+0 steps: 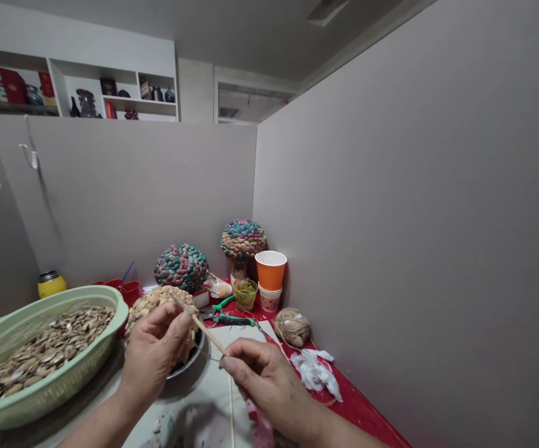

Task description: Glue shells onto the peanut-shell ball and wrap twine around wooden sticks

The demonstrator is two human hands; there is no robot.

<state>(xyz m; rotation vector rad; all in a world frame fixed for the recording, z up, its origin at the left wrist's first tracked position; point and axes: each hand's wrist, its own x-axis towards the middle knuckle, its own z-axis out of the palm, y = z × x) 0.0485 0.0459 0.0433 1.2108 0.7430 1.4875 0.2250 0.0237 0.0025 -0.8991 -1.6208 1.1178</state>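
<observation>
My right hand (269, 379) reached in from five o'clock, its back up, thumb and forefinger closed on the near end of a stick (211, 336). My left hand (157, 339) rose from seven o'clock, wrist bent inward, thumb and forefinger pinching the stick's far end. The stick slanted between them from ten to four o'clock, slim, straight and pale tan. A thin cord (209, 357) sagged beneath it to my right fingertips. Just past my left knuckles, at ten o'clock, sat a tan, knobbly ball (150, 303). Farther off, at one o'clock, stood an orange paper cup (270, 274). Farthest, toward eleven, red boxes (12, 86) on a shelf (78, 66) bore labels too small to read.
</observation>
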